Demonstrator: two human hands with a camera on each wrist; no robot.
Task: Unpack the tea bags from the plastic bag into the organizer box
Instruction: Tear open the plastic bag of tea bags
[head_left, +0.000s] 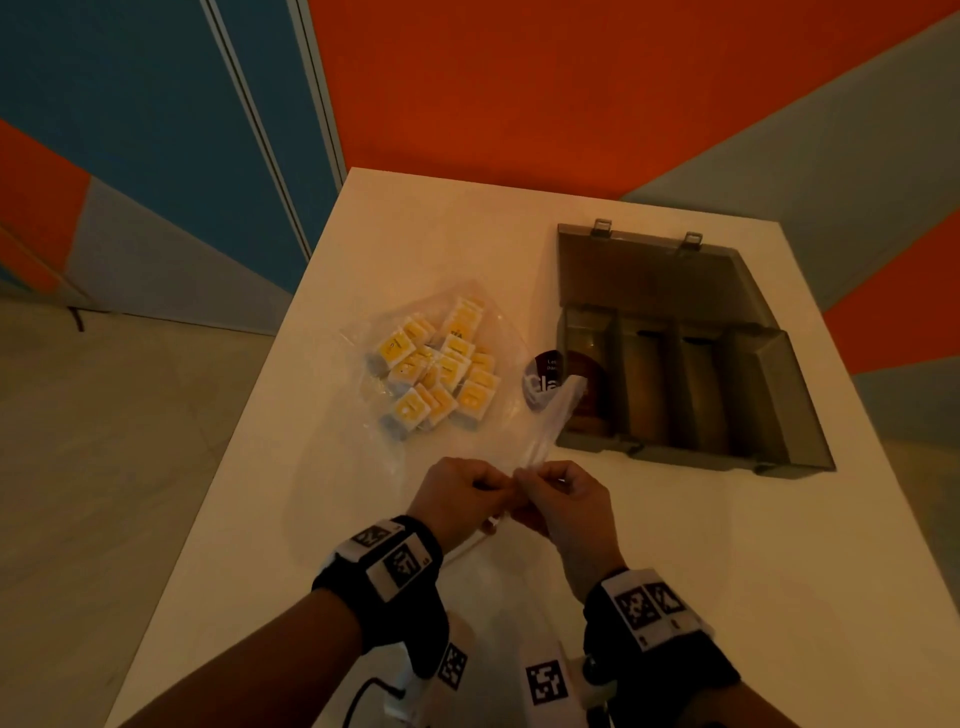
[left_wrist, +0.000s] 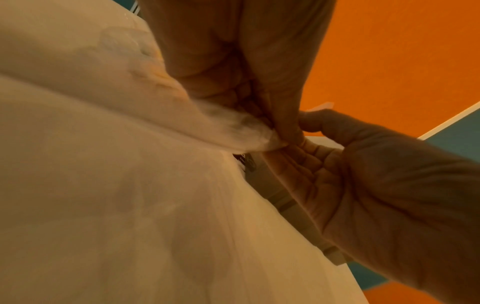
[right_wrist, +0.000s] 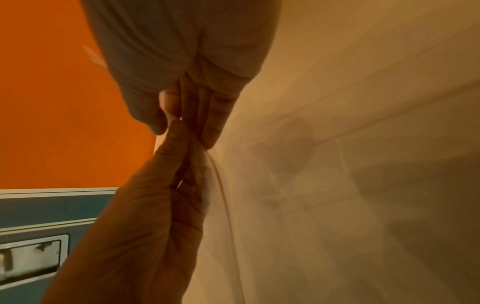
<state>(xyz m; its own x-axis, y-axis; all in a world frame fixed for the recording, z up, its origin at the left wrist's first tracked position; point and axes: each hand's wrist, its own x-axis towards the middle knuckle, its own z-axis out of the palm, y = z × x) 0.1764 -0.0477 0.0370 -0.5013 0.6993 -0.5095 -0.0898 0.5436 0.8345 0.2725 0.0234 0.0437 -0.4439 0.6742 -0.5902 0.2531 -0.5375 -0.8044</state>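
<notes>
Your left hand (head_left: 457, 493) and right hand (head_left: 558, 493) both pinch the near rim of the plastic bag (head_left: 363, 467), fingertips almost touching, close to the near edge of the worktop (head_left: 675, 571). The bag lies flat toward the left edge, and the tea bags (head_left: 436, 371) sit heaped at its far end, well apart from your hands.

Expect the film to be thin, limp and slippery: it will slide between your fingers and cling to itself, so grip the two layers separately right at the rim and pull them apart. The tea bags look light and flat in yellow paper wrappers; they should tolerate a loose pinch and may spill if you tip the bag.

The organizer box (head_left: 685, 395) stands open by the right edge, lid laid back, its compartments showing nothing inside.

Whether the mouth is sealed or already parted, you cannot tell; both wrist views are blurred and hazed by film. A dark round label (head_left: 543, 379) beside the box is partly covered, its text unreadable.
</notes>
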